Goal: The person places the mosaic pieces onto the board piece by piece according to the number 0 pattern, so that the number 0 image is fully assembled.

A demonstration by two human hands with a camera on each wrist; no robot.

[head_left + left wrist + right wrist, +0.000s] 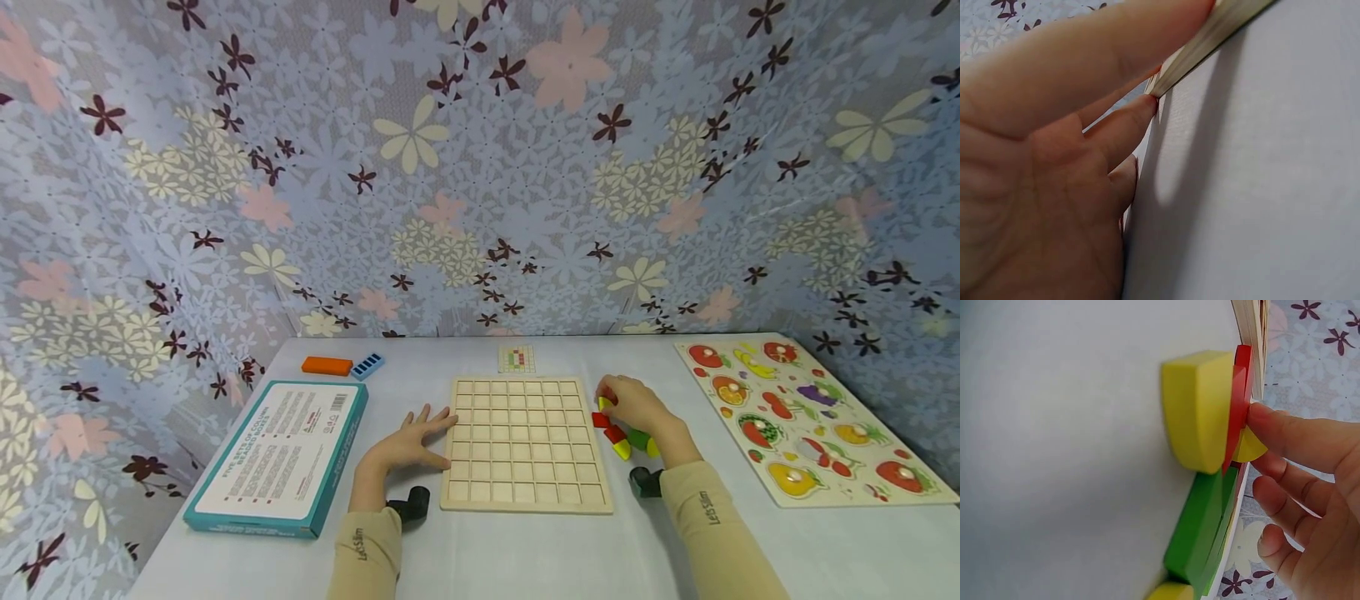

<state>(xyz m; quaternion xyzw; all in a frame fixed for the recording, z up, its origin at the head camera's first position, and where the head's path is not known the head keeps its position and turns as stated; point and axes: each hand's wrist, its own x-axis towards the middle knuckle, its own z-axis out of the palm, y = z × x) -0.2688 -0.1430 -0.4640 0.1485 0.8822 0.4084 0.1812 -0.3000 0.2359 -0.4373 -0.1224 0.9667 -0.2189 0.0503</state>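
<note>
A wooden grid board (525, 443) lies in the middle of the table. Against its left edge rests my left hand (408, 443), fingers spread and nearly straight; the left wrist view shows fingertips of this hand (1054, 156) touching the board's side (1210, 37). Right of the board, my right hand (637, 407) pinches a yellow piece (1249, 445) between thumb and curled fingers. Close by it lie red pieces (615, 433), green pieces (639, 439) and another yellow piece (1200, 412). In the right wrist view the held piece is partly hidden behind red.
A teal-edged box (281, 450) lies at the left, with an orange block (327, 366) and a blue slotted piece (367, 366) behind it. A small pattern card (517, 359) sits beyond the board. At the right lies a fruit picture board (810, 425).
</note>
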